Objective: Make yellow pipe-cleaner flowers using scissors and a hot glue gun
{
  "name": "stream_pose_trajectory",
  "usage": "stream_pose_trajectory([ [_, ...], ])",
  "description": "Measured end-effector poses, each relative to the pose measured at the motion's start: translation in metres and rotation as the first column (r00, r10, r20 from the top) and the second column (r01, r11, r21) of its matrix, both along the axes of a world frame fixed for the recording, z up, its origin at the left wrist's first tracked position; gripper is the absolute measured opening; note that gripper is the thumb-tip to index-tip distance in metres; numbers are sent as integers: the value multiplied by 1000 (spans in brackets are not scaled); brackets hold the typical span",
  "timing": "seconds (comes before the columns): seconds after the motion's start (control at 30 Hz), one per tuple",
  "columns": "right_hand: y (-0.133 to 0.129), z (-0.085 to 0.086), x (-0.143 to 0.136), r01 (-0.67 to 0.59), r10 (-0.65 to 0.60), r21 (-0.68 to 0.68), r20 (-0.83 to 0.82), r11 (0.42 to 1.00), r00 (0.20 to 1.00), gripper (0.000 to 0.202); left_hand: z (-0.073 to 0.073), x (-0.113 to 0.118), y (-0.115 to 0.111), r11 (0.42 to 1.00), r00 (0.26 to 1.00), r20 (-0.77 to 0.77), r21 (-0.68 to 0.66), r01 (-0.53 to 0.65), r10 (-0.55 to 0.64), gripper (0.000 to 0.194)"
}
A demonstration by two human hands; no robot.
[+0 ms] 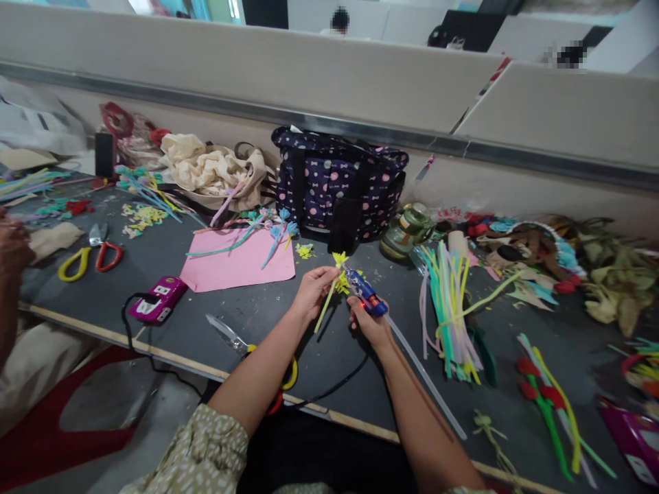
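Observation:
Between the fingers of my left hand point(315, 291) is a yellow-green stem point(325, 307) with a small yellow flower head point(340, 259) at its top. My right hand point(368, 321) is wrapped round a blue glue gun point(364, 291), its nozzle close to the flower head. A long clear glue stick point(427, 377) runs back from the gun beside my right forearm. Small yellow pieces point(304, 251) lie on the dark table beyond my hands. Open scissors point(229, 335) lie partly under my left forearm.
A pink sheet point(239, 261), a purple power strip point(158, 300) and more scissors point(97, 250) lie left. Behind stand a patterned bag point(329, 178) and a bottle point(406, 230). Bundled stems point(453, 315) lie right. Another person's hand point(14, 247) is at the left edge.

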State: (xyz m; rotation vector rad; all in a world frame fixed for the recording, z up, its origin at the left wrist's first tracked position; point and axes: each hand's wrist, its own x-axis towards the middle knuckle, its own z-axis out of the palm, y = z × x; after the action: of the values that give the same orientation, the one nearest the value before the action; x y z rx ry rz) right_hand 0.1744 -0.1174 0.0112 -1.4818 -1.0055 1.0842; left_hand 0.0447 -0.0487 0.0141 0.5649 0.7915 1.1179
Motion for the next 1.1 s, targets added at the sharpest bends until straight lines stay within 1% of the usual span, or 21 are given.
stream_pose_trajectory([
  [0.33, 1, -1, -1, -7, 7, -6, -1, 1000, 1000, 45, 0, 0, -1, 1000, 1000, -29, 29, 7, -6, 33],
  [0.5, 1, -1, 1, -23, 23, -21, -3, 1000, 1000, 44, 2, -1, -2, 996, 997, -72, 91, 9, -3, 33],
  [0.67, 1, -1, 2, -36, 37, -23, 35, 999, 999, 44, 1, -4, -1, 978, 984, -172, 208, -11, 48, 29],
  [0.77, 1, 1, 1, -40, 42, -38, 49, 999, 998, 43, 1, -5, 0, 971, 973, -220, 240, -20, 74, 28],
  [0.87, 2, 4, 0, -35, 40, -83, 57, 996, 998, 44, 2, -6, 0, 965, 964, -241, 258, -46, 111, 28],
  [0.97, 5, 5, 3, -5, 11, -83, 75, 997, 997, 43, 5, -7, 1, 968, 966, -224, 242, -70, 126, 27],
  [1.03, 8, 2, 7, 45, -42, -33, 92, 998, 995, 42, 5, -8, 2, 979, 975, -189, 188, -84, 120, 26],
  [1.1, 11, -3, 14, 121, -123, 21, 113, 992, 986, 40, 5, -9, 4, 989, 983, -149, 121, -91, 108, 27],
])
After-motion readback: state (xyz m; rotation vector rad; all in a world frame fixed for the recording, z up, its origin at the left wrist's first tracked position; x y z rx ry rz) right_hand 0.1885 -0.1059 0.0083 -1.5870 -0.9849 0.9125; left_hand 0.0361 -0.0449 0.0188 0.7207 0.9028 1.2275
